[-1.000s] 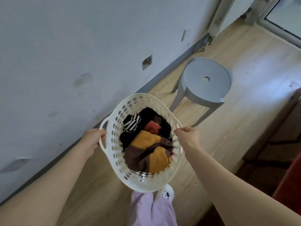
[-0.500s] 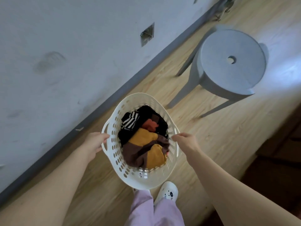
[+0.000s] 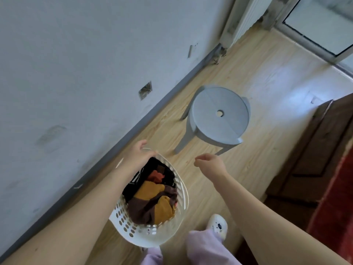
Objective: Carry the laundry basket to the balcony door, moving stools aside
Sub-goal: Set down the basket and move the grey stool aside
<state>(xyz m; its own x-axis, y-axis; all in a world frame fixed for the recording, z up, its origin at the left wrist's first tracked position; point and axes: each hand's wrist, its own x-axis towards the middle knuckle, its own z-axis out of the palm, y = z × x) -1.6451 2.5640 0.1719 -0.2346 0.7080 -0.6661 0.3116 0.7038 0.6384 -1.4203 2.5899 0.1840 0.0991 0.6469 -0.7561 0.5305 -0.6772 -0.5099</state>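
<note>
The white perforated laundry basket (image 3: 122, 222) holds dark, mustard, brown and red clothes and sits low in front of my legs, near the wall. My left hand (image 3: 138, 156) rests on its far rim with the fingers curled over the edge. My right hand (image 3: 210, 164) hangs free to the right of the basket, fingers loosely bent, with nothing in it. A round grey stool (image 3: 219, 113) with a hole in its seat stands on the wood floor just beyond both hands. The glass balcony door (image 3: 317, 25) is at the top right.
A grey wall with a dark skirting board (image 3: 152, 109) runs along the left. A white radiator (image 3: 244, 16) stands by the door. Dark wooden furniture (image 3: 321, 146) and a red fabric (image 3: 338, 197) line the right side. My white shoe (image 3: 217, 225) is beside the basket.
My right hand has let go of the basket's right rim and moved up toward the stool. My left hand has shifted to the far rim. The basket is lower and the view has tilted up.
</note>
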